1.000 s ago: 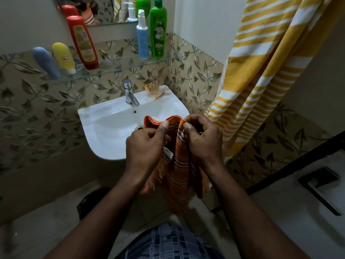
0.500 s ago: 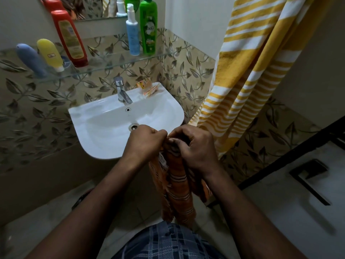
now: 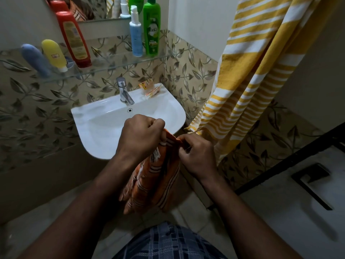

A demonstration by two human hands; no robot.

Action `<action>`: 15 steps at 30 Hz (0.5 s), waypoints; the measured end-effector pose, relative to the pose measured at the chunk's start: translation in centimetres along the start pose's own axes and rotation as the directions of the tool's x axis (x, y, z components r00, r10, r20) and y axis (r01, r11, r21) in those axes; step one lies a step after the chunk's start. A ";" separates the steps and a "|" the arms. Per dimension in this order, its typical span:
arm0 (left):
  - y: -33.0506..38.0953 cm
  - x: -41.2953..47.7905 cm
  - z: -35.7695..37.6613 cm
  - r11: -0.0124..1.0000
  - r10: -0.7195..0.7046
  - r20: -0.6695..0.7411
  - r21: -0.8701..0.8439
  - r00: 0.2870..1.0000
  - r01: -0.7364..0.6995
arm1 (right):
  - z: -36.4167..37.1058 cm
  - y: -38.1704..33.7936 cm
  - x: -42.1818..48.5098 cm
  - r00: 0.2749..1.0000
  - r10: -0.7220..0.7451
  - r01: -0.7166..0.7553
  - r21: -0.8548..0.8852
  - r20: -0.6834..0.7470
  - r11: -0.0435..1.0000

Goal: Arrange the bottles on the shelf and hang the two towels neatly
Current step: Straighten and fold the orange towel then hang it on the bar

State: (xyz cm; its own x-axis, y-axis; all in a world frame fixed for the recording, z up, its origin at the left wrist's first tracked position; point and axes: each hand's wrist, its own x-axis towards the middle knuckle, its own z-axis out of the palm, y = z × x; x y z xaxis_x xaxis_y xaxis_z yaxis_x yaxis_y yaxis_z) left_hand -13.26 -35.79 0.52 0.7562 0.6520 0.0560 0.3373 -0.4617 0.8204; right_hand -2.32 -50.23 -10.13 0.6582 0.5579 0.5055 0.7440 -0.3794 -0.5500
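Observation:
An orange striped towel (image 3: 153, 182) hangs bunched in front of the sink. My left hand (image 3: 141, 137) grips its top edge, and my right hand (image 3: 196, 156) pinches the same edge just to the right. A yellow and white striped towel (image 3: 252, 71) hangs on the right wall. On the glass shelf (image 3: 112, 66) stand a blue bottle (image 3: 35, 59), a yellow bottle (image 3: 54, 55), a red bottle (image 3: 73, 37), a light blue pump bottle (image 3: 136, 32) and a green bottle (image 3: 152, 28).
A white sink (image 3: 104, 128) with a chrome tap (image 3: 124, 91) sits under the shelf. A small orange packet (image 3: 149, 88) lies on the sink's back rim. A mirror (image 3: 89, 6) is above. A dark bar (image 3: 291, 157) crosses the lower right.
The hands have drawn slightly apart along the towel's top edge, and the towel hangs lower and more bunched than a second ago. The view has tilted a little.

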 end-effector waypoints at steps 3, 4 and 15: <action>0.5 0.2 -0.7 0.991 -0.001 -0.051 -0.135 0.999 -0.006 | 0.7 0.3 -0.1 0.998 0.060 -0.060 0.016 0.016 0.998; 0.5 0.3 -0.9 0.983 -0.010 -0.070 -0.185 0.998 -0.004 | 0.7 0.3 0.0 0.996 0.084 -0.085 0.045 0.015 0.995; 2.8 1.8 -3.5 0.863 -0.055 -0.170 -0.504 0.984 -0.039 | -1.9 -1.0 3.2 0.982 0.009 0.039 0.249 -0.189 0.968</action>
State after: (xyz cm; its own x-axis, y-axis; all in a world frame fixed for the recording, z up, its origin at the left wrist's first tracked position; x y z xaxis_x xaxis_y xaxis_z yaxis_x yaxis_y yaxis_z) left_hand -12.94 -33.82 4.95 0.6301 0.7692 0.1068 -0.0212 -0.1204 0.9925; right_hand -0.75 -49.43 -6.71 0.6751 0.4052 0.6165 0.7167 -0.1617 -0.6784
